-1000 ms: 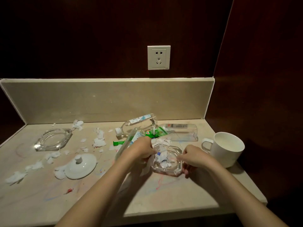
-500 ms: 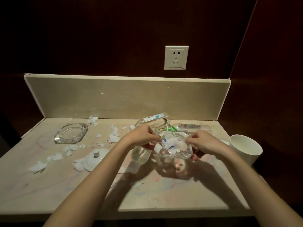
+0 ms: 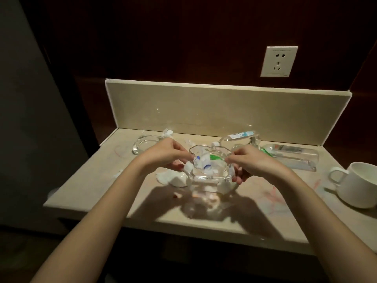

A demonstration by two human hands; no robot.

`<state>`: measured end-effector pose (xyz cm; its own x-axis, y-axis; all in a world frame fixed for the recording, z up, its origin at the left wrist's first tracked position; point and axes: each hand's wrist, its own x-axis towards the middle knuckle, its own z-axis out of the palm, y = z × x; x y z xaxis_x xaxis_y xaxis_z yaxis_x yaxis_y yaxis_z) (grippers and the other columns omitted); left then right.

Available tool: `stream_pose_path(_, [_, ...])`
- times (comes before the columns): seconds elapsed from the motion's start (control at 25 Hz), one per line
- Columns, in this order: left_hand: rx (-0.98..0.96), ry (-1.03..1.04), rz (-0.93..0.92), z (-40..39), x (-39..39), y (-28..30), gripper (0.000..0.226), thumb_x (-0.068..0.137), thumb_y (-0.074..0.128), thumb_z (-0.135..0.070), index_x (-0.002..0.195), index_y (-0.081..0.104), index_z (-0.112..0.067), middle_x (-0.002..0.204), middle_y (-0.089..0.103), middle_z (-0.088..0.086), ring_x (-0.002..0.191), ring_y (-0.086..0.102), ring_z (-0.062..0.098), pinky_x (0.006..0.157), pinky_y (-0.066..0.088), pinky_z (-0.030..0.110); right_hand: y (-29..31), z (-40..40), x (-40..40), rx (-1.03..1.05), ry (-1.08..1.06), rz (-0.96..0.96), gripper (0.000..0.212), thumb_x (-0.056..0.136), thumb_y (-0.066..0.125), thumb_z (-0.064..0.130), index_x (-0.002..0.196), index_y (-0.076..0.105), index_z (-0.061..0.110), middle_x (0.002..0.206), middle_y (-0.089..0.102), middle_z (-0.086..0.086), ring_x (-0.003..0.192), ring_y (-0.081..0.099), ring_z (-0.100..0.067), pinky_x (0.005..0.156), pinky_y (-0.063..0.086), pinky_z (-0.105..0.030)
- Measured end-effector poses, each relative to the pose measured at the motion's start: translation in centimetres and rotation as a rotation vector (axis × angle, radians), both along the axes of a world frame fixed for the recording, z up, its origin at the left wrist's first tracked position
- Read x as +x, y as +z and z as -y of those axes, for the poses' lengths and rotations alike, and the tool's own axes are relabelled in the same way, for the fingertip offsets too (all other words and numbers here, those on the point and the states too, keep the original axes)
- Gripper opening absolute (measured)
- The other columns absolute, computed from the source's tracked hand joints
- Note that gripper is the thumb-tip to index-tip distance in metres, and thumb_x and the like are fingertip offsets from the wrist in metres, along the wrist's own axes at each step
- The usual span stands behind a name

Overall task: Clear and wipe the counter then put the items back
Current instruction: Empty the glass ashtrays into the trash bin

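Observation:
A clear glass ashtray [image 3: 212,176] full of torn white, blue and green paper scraps hangs above the beige counter [image 3: 234,219]. My left hand [image 3: 169,156] grips its left rim and my right hand [image 3: 248,162] grips its right rim. Under it a white ceramic lid [image 3: 179,179] lies on the counter, partly hidden. A second, empty glass ashtray [image 3: 142,145] sits at the back left with paper scraps [image 3: 168,133] beside it. The counter carries red and blue scribble marks [image 3: 273,198].
Clear plastic bottles lie on their sides at the back right, one small [image 3: 237,136] and one larger [image 3: 293,158]. A white mug [image 3: 359,184] stands at the right edge. A wall socket [image 3: 278,61] is above the backsplash. A dark gap opens left of the counter.
Both hands have lifted the scrap-filled ashtray off the counter and carried it up and toward the left. The view has swung left, so the mug and bottles now sit further right.

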<state>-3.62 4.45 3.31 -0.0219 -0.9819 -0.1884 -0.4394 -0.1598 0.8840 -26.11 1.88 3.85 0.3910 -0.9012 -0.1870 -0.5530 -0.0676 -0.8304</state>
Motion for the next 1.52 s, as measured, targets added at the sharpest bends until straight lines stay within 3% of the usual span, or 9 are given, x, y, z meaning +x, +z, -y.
stream_pose_path(0.12, [0.017, 0.069, 0.001, -3.6, 2.9, 0.1, 0.009, 0.083, 0.069, -0.011, 0.080, 0.073, -0.004, 0.079, 0.066, 0.010, 0.047, 0.055, 0.006, 0.058, 0.053, 0.018, 0.0, -2.1, 3.1, 0.037, 0.080, 0.027, 0.015, 0.095, 0.047, 0.005, 0.086, 0.054, -0.005, 0.053, 0.057, -0.013, 0.038, 0.057, -0.015, 0.040, 0.046, -0.021])
stream_pose_path(0.36, [0.068, 0.263, 0.025, -13.8, 7.7, -1.3, 0.010, 0.083, 0.069, -0.011, 0.076, 0.074, -0.006, 0.095, 0.070, 0.012, 0.059, 0.061, 0.004, 0.058, 0.052, 0.015, -2.2, -7.2, 9.4, 0.104, 0.297, 0.019, 0.025, 0.094, 0.047, 0.006, 0.095, 0.057, -0.017, 0.056, 0.060, -0.013, 0.045, 0.059, -0.019, 0.046, 0.050, -0.024])
stream_pose_path(0.48, [0.149, 0.344, -0.001, -19.6, 10.7, -2.3, 0.009, 0.083, 0.069, -0.010, 0.081, 0.073, -0.002, 0.074, 0.068, 0.009, 0.051, 0.057, 0.005, 0.052, 0.047, 0.012, -3.9, -10.7, 13.7, 0.160, 0.414, 0.005, 0.018, 0.093, 0.048, 0.006, 0.083, 0.056, -0.007, 0.054, 0.058, -0.012, 0.043, 0.059, -0.020, 0.045, 0.048, -0.024])
stream_pose_path(0.64, [0.225, 0.452, -0.022, -25.7, 15.4, -4.4, 0.011, 0.085, 0.068, -0.010, 0.088, 0.071, 0.001, 0.061, 0.067, 0.002, 0.045, 0.056, 0.005, 0.047, 0.043, 0.010, -6.4, -14.8, 19.9, 0.203, 0.561, -0.049, 0.026, 0.091, 0.045, 0.003, 0.066, 0.055, 0.000, 0.054, 0.061, -0.015, 0.042, 0.059, -0.019, 0.042, 0.045, -0.020])
stream_pose_path(0.8, [0.253, 0.514, -0.057, -29.3, 19.9, -7.7, 0.009, 0.086, 0.068, -0.008, 0.086, 0.068, 0.001, 0.051, 0.062, 0.000, 0.040, 0.054, 0.006, 0.044, 0.043, 0.012, -9.6, -17.4, 25.3, 0.224, 0.596, -0.095, 0.021, 0.091, 0.045, 0.006, 0.070, 0.049, 0.003, 0.046, 0.060, -0.007, 0.040, 0.060, -0.018, 0.039, 0.043, -0.018])
stream_pose_path(0.96, [0.259, 0.540, -0.086, -31.1, 23.7, -11.4, 0.009, 0.084, 0.069, -0.006, 0.083, 0.066, 0.002, 0.047, 0.061, -0.001, 0.040, 0.054, 0.007, 0.042, 0.043, 0.014, -14.1, -19.2, 29.3, 0.272, 0.598, -0.128, 0.021, 0.092, 0.046, 0.005, 0.071, 0.049, 0.003, 0.051, 0.061, -0.011, 0.043, 0.063, -0.022, 0.040, 0.046, -0.021])
stream_pose_path(1.16, [0.354, 0.536, -0.130, -31.6, 26.8, -19.5, 0.010, 0.085, 0.068, -0.005, 0.087, 0.063, 0.002, 0.044, 0.061, -0.004, 0.037, 0.053, 0.003, 0.041, 0.040, 0.012, -21.9, -20.2, 32.3, 0.332, 0.590, -0.173, 0.015, 0.093, 0.047, 0.007, 0.079, 0.049, 0.003, 0.052, 0.062, -0.011, 0.045, 0.064, -0.024, 0.040, 0.045, -0.022])
stream_pose_path(1.36, [0.425, 0.618, -0.129, -30.7, 28.1, -33.4, 0.014, 0.084, 0.068, -0.004, 0.095, 0.064, 0.003, 0.068, 0.067, 0.010, 0.043, 0.056, 0.008, 0.043, 0.046, 0.017, -34.8, -19.6, 33.7, 0.302, 0.607, -0.255, 0.014, 0.094, 0.049, 0.011, 0.081, 0.050, 0.006, 0.054, 0.065, -0.005, 0.044, 0.063, -0.019, 0.041, 0.047, -0.024])
stream_pose_path(1.52, [0.417, 0.628, -0.011, -30.7, 28.0, -47.5, 0.009, 0.081, 0.070, -0.007, 0.088, 0.064, -0.006, 0.069, 0.068, 0.009, 0.049, 0.059, 0.007, 0.046, 0.047, 0.016, -48.9, -19.4, 34.5, 0.163, 0.619, -0.342, 0.014, 0.090, 0.056, 0.021, 0.079, 0.051, 0.015, 0.083, 0.068, -0.011, 0.071, 0.067, -0.026, 0.066, 0.052, -0.037])
